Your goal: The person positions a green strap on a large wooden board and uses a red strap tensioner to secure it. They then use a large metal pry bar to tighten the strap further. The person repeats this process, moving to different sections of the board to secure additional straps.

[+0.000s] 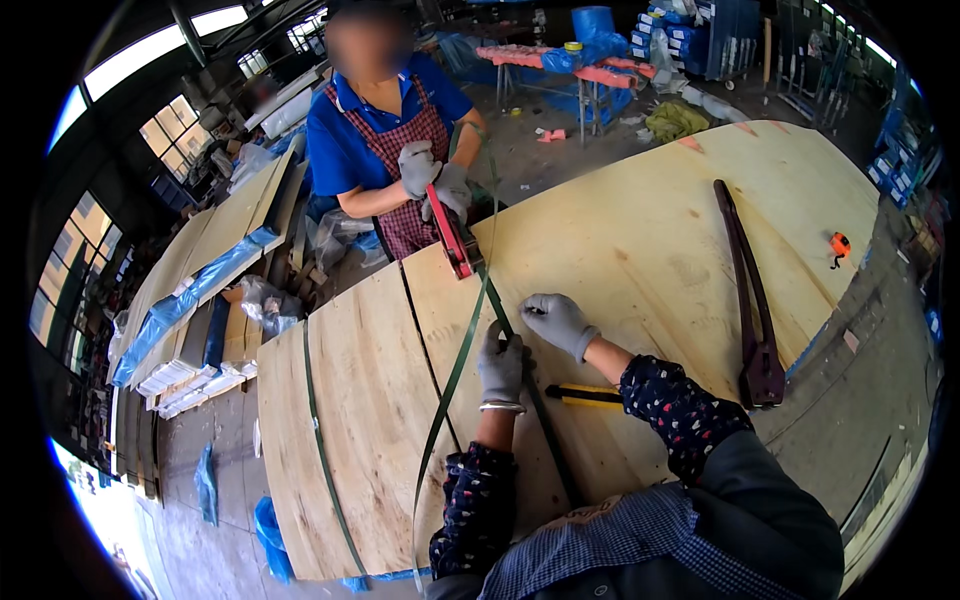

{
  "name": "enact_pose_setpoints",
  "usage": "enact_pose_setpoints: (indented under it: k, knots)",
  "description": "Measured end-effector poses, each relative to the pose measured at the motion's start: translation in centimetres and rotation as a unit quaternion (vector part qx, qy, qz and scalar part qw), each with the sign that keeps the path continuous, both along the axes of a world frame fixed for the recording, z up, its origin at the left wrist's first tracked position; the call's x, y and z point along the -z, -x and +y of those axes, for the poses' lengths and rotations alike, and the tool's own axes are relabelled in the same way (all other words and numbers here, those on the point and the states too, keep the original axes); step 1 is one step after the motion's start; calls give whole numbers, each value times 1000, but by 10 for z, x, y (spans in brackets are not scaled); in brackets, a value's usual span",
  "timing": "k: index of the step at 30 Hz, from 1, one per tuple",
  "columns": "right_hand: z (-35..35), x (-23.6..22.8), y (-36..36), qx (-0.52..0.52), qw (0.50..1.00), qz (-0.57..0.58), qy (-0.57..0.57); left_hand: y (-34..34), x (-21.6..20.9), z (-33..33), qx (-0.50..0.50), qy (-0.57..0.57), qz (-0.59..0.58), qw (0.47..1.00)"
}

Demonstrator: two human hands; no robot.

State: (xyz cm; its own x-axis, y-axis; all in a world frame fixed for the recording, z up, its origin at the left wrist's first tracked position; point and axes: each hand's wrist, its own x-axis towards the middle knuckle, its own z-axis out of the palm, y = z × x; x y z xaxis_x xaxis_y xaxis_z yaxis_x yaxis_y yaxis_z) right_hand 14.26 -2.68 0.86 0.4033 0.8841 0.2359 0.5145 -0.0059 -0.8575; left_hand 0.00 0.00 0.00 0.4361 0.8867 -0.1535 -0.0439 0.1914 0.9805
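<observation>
Left hand [501,366] is closed around the green strap [455,375] mid-board [640,230]; right hand [556,318], fingers curled, presses the strap just beside it.

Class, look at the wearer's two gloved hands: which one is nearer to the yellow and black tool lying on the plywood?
The left hand. It presses the green strap beside the yellow and black tool, which lies just to its right. The right hand rests farther up the plywood, above the tool.
</observation>
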Motion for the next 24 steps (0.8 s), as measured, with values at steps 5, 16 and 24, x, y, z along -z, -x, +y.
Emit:
enact_pose_setpoints:
  k: [5,16,24]
  knots:
    - [55,18,21,21,998,-15,-58,10,-18,22,2,-69,8,998]
    - [33,11,25,67,992,-99,-46,3,29,29,-16,-190,46,981]
    - [31,10,29,85,984,-159,-6,3,24,28,-15,-214,52,975]
